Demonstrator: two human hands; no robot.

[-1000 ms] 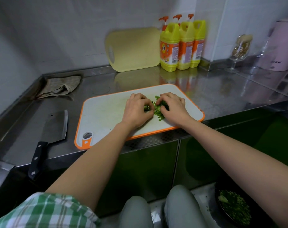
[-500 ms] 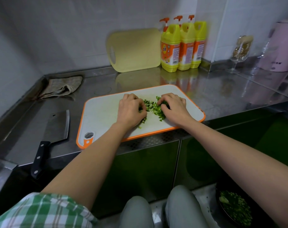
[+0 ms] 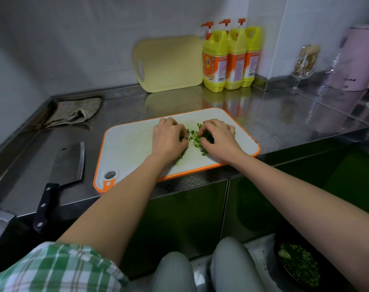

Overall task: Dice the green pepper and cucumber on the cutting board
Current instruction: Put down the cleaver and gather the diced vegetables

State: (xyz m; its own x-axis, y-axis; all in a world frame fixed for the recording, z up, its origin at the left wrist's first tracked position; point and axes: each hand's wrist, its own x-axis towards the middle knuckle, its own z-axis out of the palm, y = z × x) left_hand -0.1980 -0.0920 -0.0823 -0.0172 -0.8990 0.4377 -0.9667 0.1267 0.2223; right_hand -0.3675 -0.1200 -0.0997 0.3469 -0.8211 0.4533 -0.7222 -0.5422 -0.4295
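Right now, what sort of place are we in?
Most likely a small home kitchen: a stainless-steel counter, a cutting board with diced greens on it, a cleaver lying beside it, and three dish-soap bottles at the back.

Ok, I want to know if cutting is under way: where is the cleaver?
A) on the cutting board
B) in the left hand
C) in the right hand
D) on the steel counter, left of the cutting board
D: the cleaver lies on the counter left of the cutting board; the left hand and right hand curl round diced greens.
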